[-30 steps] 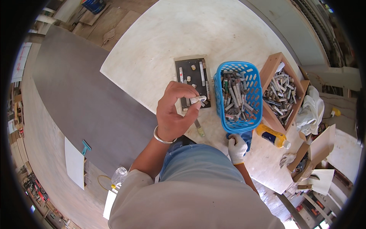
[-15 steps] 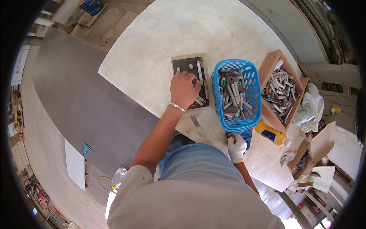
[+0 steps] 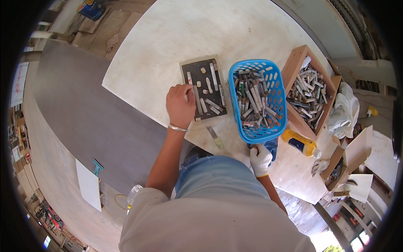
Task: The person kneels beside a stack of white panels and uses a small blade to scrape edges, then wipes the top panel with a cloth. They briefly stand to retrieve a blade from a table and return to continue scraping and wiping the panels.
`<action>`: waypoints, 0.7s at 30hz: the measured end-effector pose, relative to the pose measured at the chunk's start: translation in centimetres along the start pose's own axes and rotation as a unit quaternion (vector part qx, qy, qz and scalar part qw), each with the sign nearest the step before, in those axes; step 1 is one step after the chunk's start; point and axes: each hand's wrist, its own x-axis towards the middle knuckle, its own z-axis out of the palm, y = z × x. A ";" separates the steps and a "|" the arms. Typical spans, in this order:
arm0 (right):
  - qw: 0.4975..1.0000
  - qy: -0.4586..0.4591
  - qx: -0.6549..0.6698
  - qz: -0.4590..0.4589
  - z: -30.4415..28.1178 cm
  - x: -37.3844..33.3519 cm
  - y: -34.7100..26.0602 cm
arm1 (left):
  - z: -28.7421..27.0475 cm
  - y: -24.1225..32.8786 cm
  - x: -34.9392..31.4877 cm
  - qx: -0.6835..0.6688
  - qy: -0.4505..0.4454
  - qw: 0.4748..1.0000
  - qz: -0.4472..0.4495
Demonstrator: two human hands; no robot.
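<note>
My bare left hand [image 3: 180, 105], with a silvery bracelet at the wrist, is at the left edge of a dark flat tray [image 3: 194, 68]. Its fingers are curled; what lies in them, if anything, is hidden. Several pale and grey crayon-like sticks [image 3: 213, 77] and small stubs lie on the tray. A blue perforated basket [image 3: 282, 105] full of similar worn sticks [image 3: 255, 94] stands to its right. My right hand [image 3: 261, 159], in a white knit glove, is closed at the basket's near edge, beside a blue cloth-like thing [image 3: 271, 148]. Its grip is partly hidden.
A flat blade [image 3: 214, 137] lies between the tray and my body. Right of the basket are a wooden box [image 3: 289, 69] of more sticks, a yellow bottle [image 3: 300, 143], a loose glove [image 3: 320, 167] and an open carton [image 3: 357, 147]. White cloth or plastic [image 3: 344, 111] lies beyond.
My left hand has moved left from over the tray's middle to its left edge, uncovering sticks and stubs. The right hand keeps its place by the basket. The view has shifted slightly.
</note>
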 end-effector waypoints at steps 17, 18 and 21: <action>1.000 0.014 0.009 -0.023 0.2 0.4 0.2 | -0.1 2.9 -4.1 0.116 -0.164 0.975 0.095; 1.000 0.014 0.012 -0.021 0.1 0.3 0.1 | 0.4 2.9 -4.0 0.126 -0.176 0.970 0.106; 0.999 0.015 0.007 -0.036 -0.1 0.2 -0.1 | 1.6 2.7 -3.8 0.150 -0.192 0.962 0.125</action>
